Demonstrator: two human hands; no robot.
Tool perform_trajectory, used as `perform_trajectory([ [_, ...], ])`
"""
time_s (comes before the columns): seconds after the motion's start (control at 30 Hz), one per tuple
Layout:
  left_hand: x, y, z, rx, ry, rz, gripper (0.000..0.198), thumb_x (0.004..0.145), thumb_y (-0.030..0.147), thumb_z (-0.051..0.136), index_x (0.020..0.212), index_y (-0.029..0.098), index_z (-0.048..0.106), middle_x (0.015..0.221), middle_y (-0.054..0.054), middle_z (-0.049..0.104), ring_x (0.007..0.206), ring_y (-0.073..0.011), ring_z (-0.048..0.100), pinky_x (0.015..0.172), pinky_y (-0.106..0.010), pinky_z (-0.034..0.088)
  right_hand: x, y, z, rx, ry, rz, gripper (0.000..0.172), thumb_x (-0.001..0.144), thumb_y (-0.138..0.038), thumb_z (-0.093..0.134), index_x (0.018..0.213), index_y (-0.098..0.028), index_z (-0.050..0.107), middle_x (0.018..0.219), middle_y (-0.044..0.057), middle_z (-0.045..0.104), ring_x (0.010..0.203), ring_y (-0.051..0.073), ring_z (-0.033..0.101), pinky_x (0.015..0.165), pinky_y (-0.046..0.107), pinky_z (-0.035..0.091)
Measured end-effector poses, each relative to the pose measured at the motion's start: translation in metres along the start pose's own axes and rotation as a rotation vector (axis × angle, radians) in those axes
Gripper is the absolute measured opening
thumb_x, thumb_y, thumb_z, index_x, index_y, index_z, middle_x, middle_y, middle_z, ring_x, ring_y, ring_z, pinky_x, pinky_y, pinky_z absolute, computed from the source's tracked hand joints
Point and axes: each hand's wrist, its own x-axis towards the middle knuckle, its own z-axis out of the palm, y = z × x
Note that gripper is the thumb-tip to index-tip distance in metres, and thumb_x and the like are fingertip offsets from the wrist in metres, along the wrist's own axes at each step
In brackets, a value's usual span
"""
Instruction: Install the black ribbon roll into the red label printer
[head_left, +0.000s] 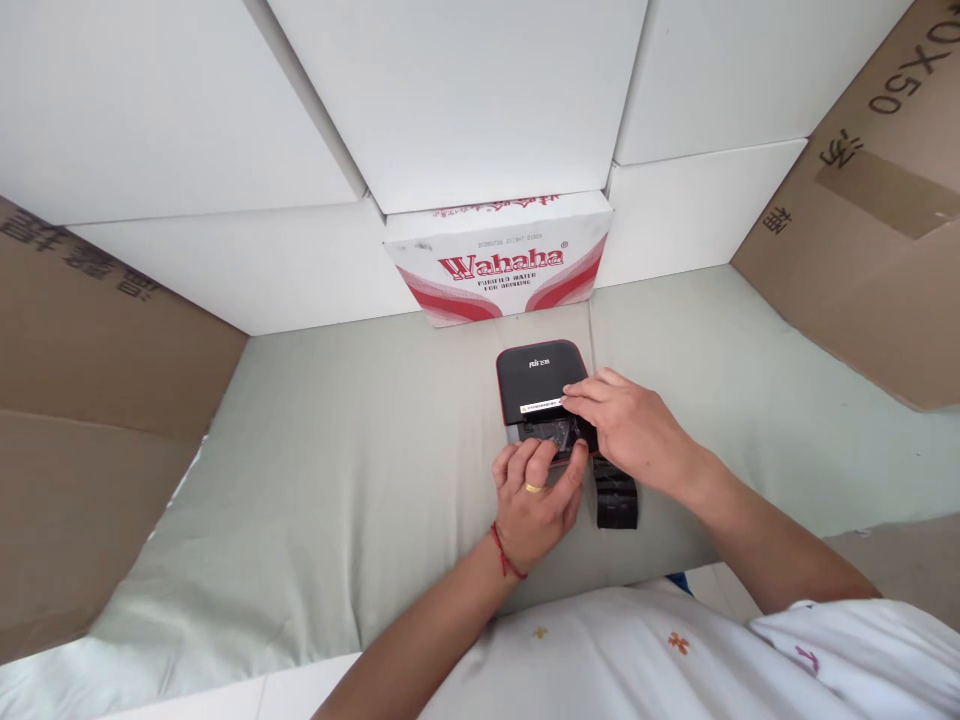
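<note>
A black, rounded box-shaped device with a red edge (536, 375), resembling a small portable printer, rests flat on the cloth. It carries pale lettering on top and a white strip label across its middle. Below the label is a recess with dark, glossy parts, partly covered by my fingers. My left hand (534, 500), with a gold ring and a red string bracelet, grips the near edge, its fingers curled over the recess. My right hand (634, 420) presses its closed fingers on the right side, at the label's end. A shiny black piece (616, 495) lies just right of the device, partly under my right hand.
Behind the device stands a white and red Wahaha water carton (510, 265). White boxes (465, 90) rise behind it. Brown cardboard boxes flank the left (97, 400) and right (862, 220). Pale green, wrinkled cloth (360, 430) covers the surface.
</note>
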Motion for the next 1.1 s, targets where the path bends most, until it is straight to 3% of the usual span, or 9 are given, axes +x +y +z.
perform_trajectory([
  [0.2, 0.003, 0.001, 0.002, 0.086, 0.053, 0.043, 0.058, 0.091, 0.016, 0.070, 0.144, 0.039, 0.071, 0.112, -0.009, 0.071, 0.113, -0.0281, 0.065, 0.110, -0.047, 0.045, 0.002, -0.005, 0.004, -0.066, -0.041, 0.030, 0.041, 0.091, 0.004, 0.056, 0.110, -0.023, 0.080, 0.128, 0.007, 0.080, 0.108, 0.025, 0.066, 0.059, 0.033, 0.050],
  [0.4, 0.009, -0.007, -0.007, -0.113, 0.066, 0.022, 0.053, 0.093, 0.012, 0.066, 0.141, 0.034, 0.069, 0.109, -0.007, 0.067, 0.110, -0.0264, 0.065, 0.099, -0.044, 0.050, -0.005, 0.001, 0.014, 0.006, 0.157, -0.008, 0.042, 0.100, 0.000, 0.049, 0.117, -0.022, 0.080, 0.125, 0.009, 0.083, 0.104, 0.025, 0.071, 0.085, 0.038, 0.063],
  [0.47, 0.012, -0.015, -0.012, -0.244, 0.116, -0.080, 0.051, 0.096, 0.012, 0.063, 0.142, 0.033, 0.066, 0.112, -0.007, 0.065, 0.110, -0.0252, 0.063, 0.098, -0.043, 0.053, -0.012, -0.001, 0.019, 0.113, 0.256, -0.087, 0.043, 0.101, -0.001, 0.048, 0.122, -0.021, 0.079, 0.125, 0.010, 0.083, 0.109, 0.025, 0.073, 0.093, 0.041, 0.066],
  [0.57, 0.019, -0.032, -0.017, -0.444, 0.173, -0.397, 0.042, 0.100, 0.019, 0.063, 0.139, 0.032, 0.067, 0.122, -0.008, 0.063, 0.119, -0.0256, 0.060, 0.106, -0.044, 0.052, -0.026, -0.008, 0.027, 0.281, 0.330, -0.260, 0.048, 0.101, 0.000, 0.045, 0.127, -0.023, 0.078, 0.125, 0.008, 0.084, 0.119, 0.024, 0.075, 0.100, 0.043, 0.068],
  [0.63, 0.024, -0.045, -0.016, -0.665, 0.111, -0.602, 0.045, 0.096, 0.027, 0.071, 0.140, 0.034, 0.066, 0.136, -0.008, 0.061, 0.133, -0.0279, 0.056, 0.114, -0.046, 0.048, -0.035, -0.012, 0.031, 0.317, 0.359, -0.313, 0.050, 0.101, 0.000, 0.044, 0.130, -0.024, 0.077, 0.126, 0.009, 0.084, 0.119, 0.024, 0.077, 0.100, 0.043, 0.069],
  [0.7, 0.027, -0.055, -0.012, -0.946, 0.061, -0.719, 0.057, 0.090, 0.035, 0.079, 0.145, 0.037, 0.062, 0.152, -0.006, 0.056, 0.144, -0.0302, 0.054, 0.121, -0.048, 0.046, -0.041, -0.016, 0.033, 0.326, 0.390, -0.319, 0.048, 0.102, -0.001, 0.045, 0.130, -0.023, 0.077, 0.125, 0.010, 0.085, 0.119, 0.023, 0.077, 0.100, 0.043, 0.070],
  [0.9, 0.028, -0.070, 0.003, -1.426, 0.061, -0.914, 0.087, 0.071, 0.030, 0.092, 0.150, 0.044, 0.058, 0.168, 0.000, 0.051, 0.165, -0.0296, 0.036, 0.139, -0.049, 0.028, -0.045, -0.019, 0.038, 0.355, 0.446, -0.312, 0.039, 0.101, 0.000, 0.052, 0.123, -0.020, 0.078, 0.120, 0.010, 0.086, 0.117, 0.023, 0.078, 0.102, 0.042, 0.071],
  [1.0, 0.028, -0.072, 0.006, -1.490, 0.045, -0.986, 0.080, 0.073, 0.035, 0.091, 0.147, 0.040, 0.062, 0.169, -0.002, 0.052, 0.168, -0.0316, 0.034, 0.141, -0.051, 0.024, -0.045, -0.018, 0.040, 0.357, 0.462, -0.315, 0.039, 0.100, 0.001, 0.053, 0.120, -0.021, 0.078, 0.118, 0.009, 0.086, 0.116, 0.023, 0.079, 0.099, 0.042, 0.072],
  [1.1, 0.028, -0.073, 0.005, -1.474, 0.024, -0.975, 0.085, 0.076, 0.035, 0.092, 0.153, 0.045, 0.057, 0.173, 0.000, 0.048, 0.171, -0.0311, 0.031, 0.142, -0.051, 0.023, -0.044, -0.018, 0.041, 0.358, 0.477, -0.310, 0.038, 0.098, 0.003, 0.054, 0.118, -0.020, 0.078, 0.117, 0.009, 0.086, 0.116, 0.023, 0.079, 0.098, 0.041, 0.072],
])
